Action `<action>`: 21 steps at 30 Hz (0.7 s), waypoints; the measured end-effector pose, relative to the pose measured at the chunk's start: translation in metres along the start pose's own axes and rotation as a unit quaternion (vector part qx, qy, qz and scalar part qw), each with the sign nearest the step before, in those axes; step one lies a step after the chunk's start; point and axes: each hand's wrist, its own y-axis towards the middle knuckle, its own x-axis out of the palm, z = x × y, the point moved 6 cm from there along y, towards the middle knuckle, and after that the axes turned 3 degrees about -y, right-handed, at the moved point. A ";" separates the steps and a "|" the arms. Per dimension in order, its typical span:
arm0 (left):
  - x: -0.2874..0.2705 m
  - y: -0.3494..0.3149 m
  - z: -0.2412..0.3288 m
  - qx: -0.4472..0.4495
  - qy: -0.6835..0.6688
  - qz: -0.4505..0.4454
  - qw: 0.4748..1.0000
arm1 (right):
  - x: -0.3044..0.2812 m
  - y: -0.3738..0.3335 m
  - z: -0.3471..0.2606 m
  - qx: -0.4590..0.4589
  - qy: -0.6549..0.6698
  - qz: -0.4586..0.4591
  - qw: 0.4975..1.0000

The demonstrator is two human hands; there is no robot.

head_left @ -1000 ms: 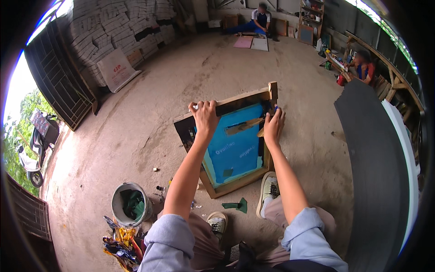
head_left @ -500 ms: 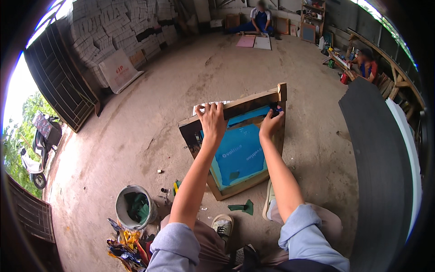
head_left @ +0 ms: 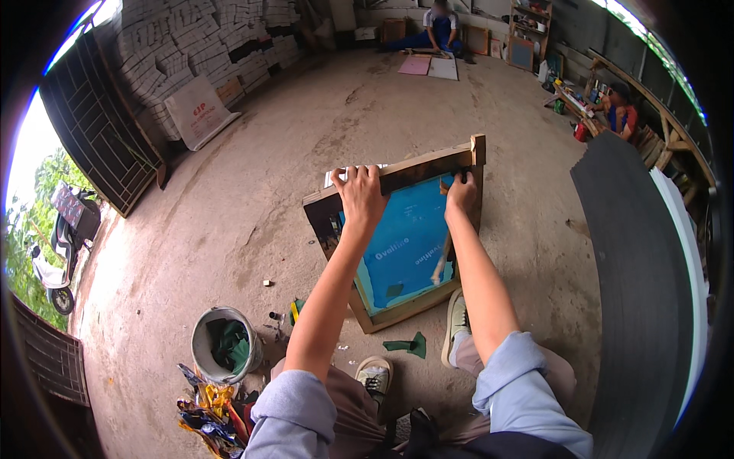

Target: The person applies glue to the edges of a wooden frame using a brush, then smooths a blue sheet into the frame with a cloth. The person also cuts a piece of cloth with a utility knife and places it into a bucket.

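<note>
Wrapper heap: crumpled yellow, blue and dark wrappers (head_left: 212,413) at near left, just beside the bucket; perhaps massed there to stay clear of the feet.
Bucket: grey bucket (head_left: 196,340) holding green scraps (head_left: 231,344), left of the shoes; likely set within easy reach.
Shoes: pale left shoe (head_left: 375,375) and right shoe (head_left: 456,320), planted apart, probably for balance.
Floor scrap: one torn green piece (head_left: 407,345) between the shoes and the frame.
Wooden frame: heavy wooden frame (head_left: 428,166) at centre, tilted, its near rail apparently resting on the floor (head_left: 252,206) so that the ground bears the weight; blue panel (head_left: 399,241) facing the person.
Left hand: on the far rail (head_left: 362,197), fingers hooked over the wood and gripping it, seemingly to steady the slope.
Right hand: inside the far right corner (head_left: 459,195), fingers bent against a dark patch; whether they grip anything, I cannot tell.
Sheets: long dark sheet (head_left: 631,283) on the right, a white one (head_left: 686,252) along its outer edge.
Motorbike: parked outside at left (head_left: 61,264).
Table: low table (head_left: 576,103) at far right, crowded with small goods, a seated co-worker (head_left: 621,116) beside it.
Far wall: another co-worker (head_left: 441,32) on the floor, pink board (head_left: 415,65) and white board (head_left: 443,69) in front, presumably laid flat for handling.
</note>
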 end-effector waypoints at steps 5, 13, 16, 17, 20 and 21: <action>0.007 0.011 0.000 -0.026 -0.026 -0.040 0.999 | -0.008 0.022 -0.013 -0.106 -0.177 -0.061 0.977; 0.055 0.028 -0.047 -0.055 -0.033 -0.083 0.994 | -0.027 -0.090 0.028 -0.302 -0.206 -0.094 0.926; 0.058 0.032 -0.036 -0.036 -0.052 -0.057 0.996 | -0.054 -0.084 0.080 -0.180 -0.140 -0.152 0.962; 0.059 0.030 -0.036 -0.034 -0.053 -0.058 0.996 | -0.058 -0.084 0.089 -0.140 -0.129 -0.162 0.968; 0.054 0.033 -0.030 -0.028 -0.059 -0.040 0.997 | -0.041 -0.055 0.071 -0.215 -0.094 -0.159 0.959; 0.051 0.034 -0.029 -0.022 -0.059 -0.027 0.998 | -0.035 -0.044 0.059 -0.272 -0.077 -0.132 0.950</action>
